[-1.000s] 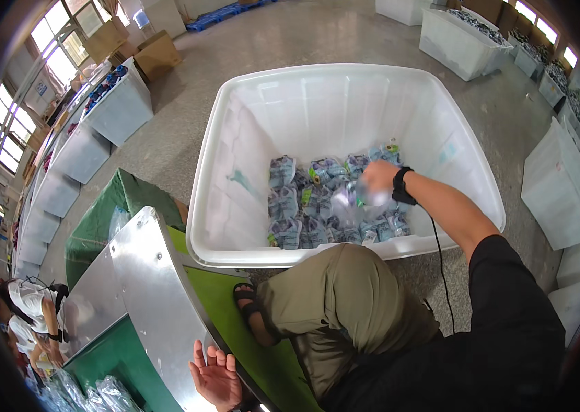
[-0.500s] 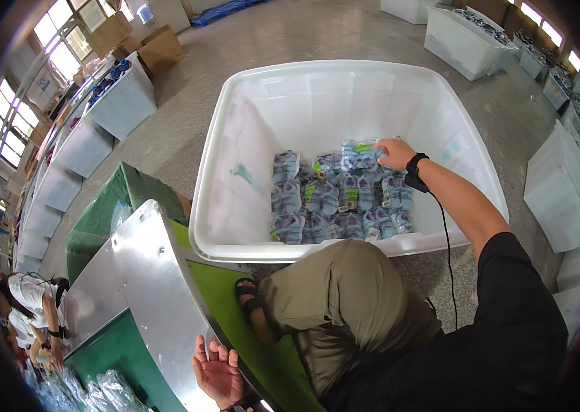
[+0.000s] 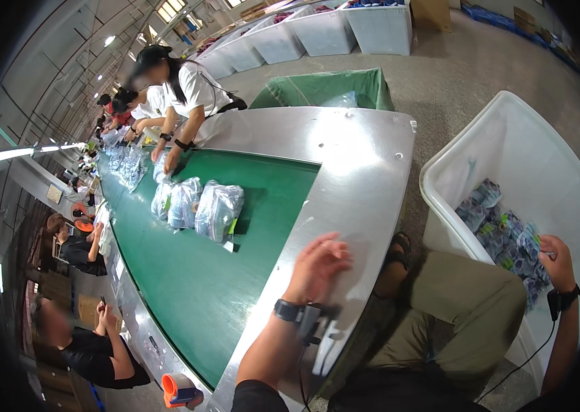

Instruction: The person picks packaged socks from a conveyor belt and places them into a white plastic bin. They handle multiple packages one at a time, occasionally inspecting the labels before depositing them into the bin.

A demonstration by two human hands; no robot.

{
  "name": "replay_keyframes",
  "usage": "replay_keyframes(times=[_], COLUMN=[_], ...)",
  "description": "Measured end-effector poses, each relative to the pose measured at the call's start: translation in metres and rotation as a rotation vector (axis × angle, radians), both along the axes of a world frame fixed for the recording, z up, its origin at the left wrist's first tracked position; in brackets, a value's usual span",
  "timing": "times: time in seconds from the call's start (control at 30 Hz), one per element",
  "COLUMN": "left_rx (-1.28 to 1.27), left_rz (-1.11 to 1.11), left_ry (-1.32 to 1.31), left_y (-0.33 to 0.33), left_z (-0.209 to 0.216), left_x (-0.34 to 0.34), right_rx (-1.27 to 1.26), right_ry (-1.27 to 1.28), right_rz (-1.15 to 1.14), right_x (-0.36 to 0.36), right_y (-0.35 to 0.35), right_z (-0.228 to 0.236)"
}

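Observation:
My left hand (image 3: pixel 319 266) is over the metal edge of the conveyor table (image 3: pixel 365 147). Its fingers are loosely bent and apart, and it holds nothing. Inside the white bin (image 3: pixel 520 130) at the right, my right hand (image 3: pixel 556 261) has its fingers closed at the edge of a bagged pack (image 3: pixel 529 240). Its fingertips are partly hidden. Several blue-grey packs in clear plastic with green labels (image 3: pixel 485 196) lie on the bin floor. On the green belt (image 3: pixel 235 302), beyond my left hand, rest bagged bundles (image 3: pixel 218 210).
Co-workers (image 3: pixel 187 93) reach over the belt at the far left. Another person (image 3: pixel 98 350) stands across it. An orange and blue tape dispenser (image 3: pixel 179 391) is at the near belt edge. A green-covered container (image 3: pixel 365 86) and white bins (image 3: pixel 379 31) stand beyond the table.
My view has swung left, bringing the belt, its bundles and co-workers into sight. My left hand has moved forward over the table edge. My right hand stays in the bin beside the packs.

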State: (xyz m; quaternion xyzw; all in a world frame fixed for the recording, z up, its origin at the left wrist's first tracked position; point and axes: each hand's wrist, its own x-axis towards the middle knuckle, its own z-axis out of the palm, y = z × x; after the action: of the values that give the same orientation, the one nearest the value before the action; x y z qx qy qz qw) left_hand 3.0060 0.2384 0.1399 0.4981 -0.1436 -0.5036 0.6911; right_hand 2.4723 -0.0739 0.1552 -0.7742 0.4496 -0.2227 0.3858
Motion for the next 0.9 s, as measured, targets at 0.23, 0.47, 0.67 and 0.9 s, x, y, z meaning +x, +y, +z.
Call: replay_keyframes(times=[0.23, 0.47, 0.67, 0.9], left_rx=[0.426, 0.789, 0.866, 0.928], left_rz=[0.605, 0.738, 0.734, 0.546], left_ry=[-1.374, -1.447, -1.257, -1.092], left_y=[0.072, 0.121, 0.124, 0.110], left_z=[-0.013, -0.038, -0.060, -0.068], left_x=[0.181, 0.322, 0.340, 0.320], right_rx=[-0.104, -0.130, -0.140, -0.135], right_ry=[-0.047, -0.112, -0.098, -0.135], right_rz=[-0.028, -0.066, -0.091, -0.045], right_x=[0.020, 0.026, 0.019, 0.033], right_y=[0.029, 0.048, 0.059, 0.062], right_z=[0.028, 0.037, 0.047, 0.041])
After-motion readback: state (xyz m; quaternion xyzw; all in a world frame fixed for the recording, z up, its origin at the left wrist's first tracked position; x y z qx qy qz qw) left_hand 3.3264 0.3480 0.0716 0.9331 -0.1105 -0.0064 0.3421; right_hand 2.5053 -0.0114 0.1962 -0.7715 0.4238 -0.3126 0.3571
